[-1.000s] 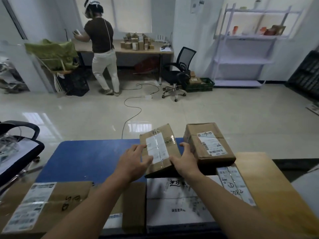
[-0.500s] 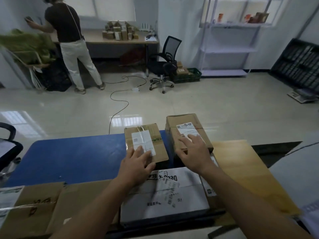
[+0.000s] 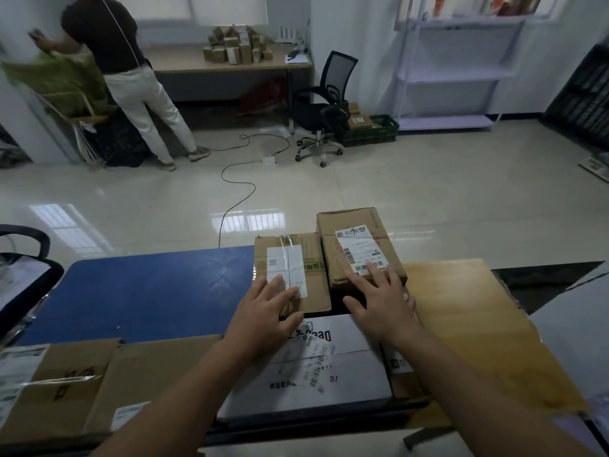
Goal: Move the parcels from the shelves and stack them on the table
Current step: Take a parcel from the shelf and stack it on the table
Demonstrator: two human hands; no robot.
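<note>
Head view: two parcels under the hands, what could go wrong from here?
1. The flat parcel and the taller parcel sit at the far edge of the table; a forward push could send them onto the floor.
2. The left hand and right hand lie flat on top without gripping, so either parcel may slip or skew if shoved.

Ahead of you: person (image 3: pixel 131 77) standing at far wall, back turned. Black office chair (image 3: pixel 341 75) beside green crate (image 3: pixel 372 135). Cable (image 3: pixel 253 189) snaking across glossy floor (image 3: pixel 428 199). Another chair (image 3: pixel 29 235) at your left.
</note>
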